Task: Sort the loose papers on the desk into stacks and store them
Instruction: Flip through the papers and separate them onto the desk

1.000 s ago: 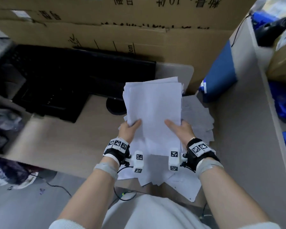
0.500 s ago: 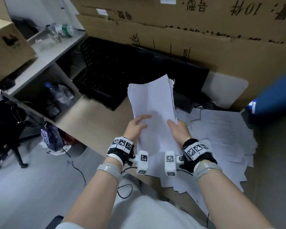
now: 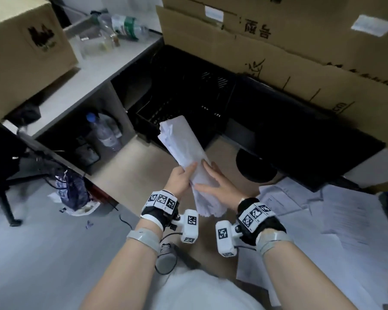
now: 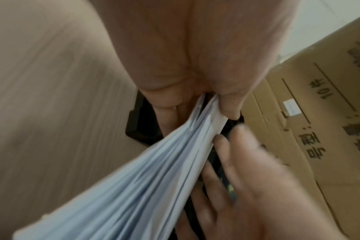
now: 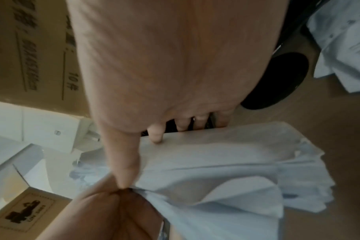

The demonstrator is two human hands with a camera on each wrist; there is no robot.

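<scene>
Both bare forearms reach forward toward twelve o'clock, each wrist strapped with a marker-covered band and a small camera. The left hand [image 3: 181,180] curls thumb and fingers round a sheaf of papers [image 3: 186,151], pinching it. The right hand [image 3: 220,186] lies with straight, spread fingers flat against the sheaf's side at three o'clock.

The left hand's [image 3: 181,180] fingers go out of sight behind the stack of papers [image 3: 186,153], so only the thumb of its grip shows from the head. In the left wrist view the right hand [image 4: 242,186] is smeared by blur. The loose sheets [image 3: 345,220] on the counter [image 3: 130,173] run off the right edge, their print too small to read. The black tray's [image 3: 188,104] inside is too dark to make out.
</scene>
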